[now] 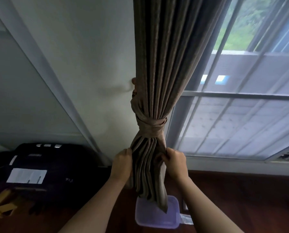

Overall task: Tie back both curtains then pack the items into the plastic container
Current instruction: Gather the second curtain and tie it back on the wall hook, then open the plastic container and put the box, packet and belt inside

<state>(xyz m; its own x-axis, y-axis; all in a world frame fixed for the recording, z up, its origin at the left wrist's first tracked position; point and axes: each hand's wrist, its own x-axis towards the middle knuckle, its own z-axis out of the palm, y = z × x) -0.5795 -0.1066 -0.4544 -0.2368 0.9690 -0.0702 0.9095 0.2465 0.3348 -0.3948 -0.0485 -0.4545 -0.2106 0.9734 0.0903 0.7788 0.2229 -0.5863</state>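
A brown curtain (pixel 159 64) hangs in tight folds between a pale wall (pixel 83 56) and a window (pixel 241 115). Just above both hands, a band (pixel 151 126) of the same brown cloth is wrapped round the gathered curtain and draws it into a narrow waist. Higher up, left of the band, a small hook (pixel 134 81) sticks out from the wall at the curtain's edge. The band's upper end runs toward it, but I cannot tell whether it is looped on.

The left hand (pixel 122 159) has its fingers curled round the outer left fold of the curtain, just below the band. The right hand (pixel 174 163) pinches the folds on the right side at the same height, its thumb pressed into the cloth. The 2 hands are apart, with the bundle between them.

Below the hands the curtain's loose end hangs down. Its tip shows in front of a lilac-tinted clear plastic container (pixel 157 214) that sits on the dark wooden floor (pixel 241 199). Whether the cloth touches the container cannot be told. Just right of the container, under the right forearm, lies a small clear item (pixel 186 218), too blurred to name.

Well to the left of the left hand stands a black bag (pixel 56 165) with a white label (pixel 26 176). Lower left of it lie some yellow pieces (pixel 2 208).
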